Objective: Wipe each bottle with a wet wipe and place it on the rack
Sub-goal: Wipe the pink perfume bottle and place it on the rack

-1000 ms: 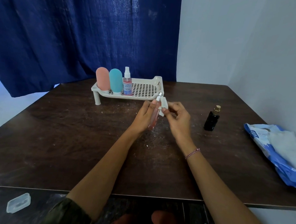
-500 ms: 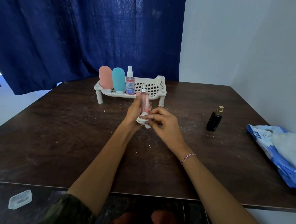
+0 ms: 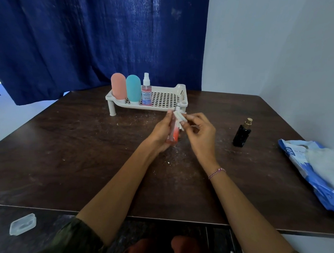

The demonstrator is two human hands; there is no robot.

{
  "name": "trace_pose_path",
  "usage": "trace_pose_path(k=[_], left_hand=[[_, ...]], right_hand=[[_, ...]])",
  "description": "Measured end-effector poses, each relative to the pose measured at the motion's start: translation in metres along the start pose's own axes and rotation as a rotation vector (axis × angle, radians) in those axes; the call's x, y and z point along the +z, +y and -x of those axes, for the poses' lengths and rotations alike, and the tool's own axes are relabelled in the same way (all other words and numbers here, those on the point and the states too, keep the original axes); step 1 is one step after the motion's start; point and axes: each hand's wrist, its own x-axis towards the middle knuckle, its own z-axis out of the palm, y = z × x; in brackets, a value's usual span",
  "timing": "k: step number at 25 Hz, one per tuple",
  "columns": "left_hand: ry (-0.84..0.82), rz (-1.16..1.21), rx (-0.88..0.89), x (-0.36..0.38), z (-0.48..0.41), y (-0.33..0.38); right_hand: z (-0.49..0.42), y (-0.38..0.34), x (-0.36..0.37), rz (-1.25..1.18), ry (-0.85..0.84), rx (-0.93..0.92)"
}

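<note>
Since half a second ago the wet wipe point(image 3: 180, 117) has travelled from the bottom end of the slim pink bottle point(image 3: 174, 133) up to its top part, just under the cap, and both hands have shifted to the right, in front of the rack's right end.

Now the left hand point(image 3: 160, 132) grips the slim pink bottle from the left, fingers curled round its body, holding it nearly upright above the table point(image 3: 67, 151) with the top leaning slightly to the right. On the other side, the right hand point(image 3: 198, 131) pinches the wet wipe between thumb and fingertips and presses it against the upper part of the bottle. A thin bracelet point(image 3: 217, 172) sits on the right wrist.

Just beyond the hands, the white rack point(image 3: 182, 92) stands near the far edge of the table. Three bottles stand upright in a row at its left end: a rounded pink bottle point(image 3: 118, 86), a teal bottle point(image 3: 133, 88) just beside it, and a clear spray bottle point(image 3: 146, 92) to the right of those. To the right of the hands, a black bottle point(image 3: 242, 134) with a gold cap stands on the table, well apart from the rack. At the right edge of the table lies a blue pack of wipes point(image 3: 312, 169).

A dark blue curtain point(image 3: 89, 38) hangs behind the table.
</note>
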Motion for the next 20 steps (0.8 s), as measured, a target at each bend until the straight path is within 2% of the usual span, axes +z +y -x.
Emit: trace_pose_path(k=[2,4,8,12,16,20], left_hand=[[0.115,0.222,0.011,-0.006,-0.004,0.004],[0.225,0.345,0.030,-0.012,-0.008,0.008],[0.358,0.428,0.045,-0.008,-0.006,0.010],[0.422,0.508,0.038,-0.006,-0.009,0.009],[0.470,0.504,0.052,-0.006,-0.006,0.010],[0.479,0.491,0.033,-0.007,-0.002,0.012]], right_hand=[[0.006,-0.003,0.007,-0.016,-0.117,-0.072],[0.010,-0.006,0.012,0.000,-0.161,-0.147],[0.016,-0.011,0.016,0.088,-0.166,-0.264],[0.017,-0.008,0.016,0.150,-0.158,-0.370],[0.015,-0.009,0.014,0.118,-0.199,-0.387],[0.009,0.000,0.011,0.193,-0.306,-0.354]])
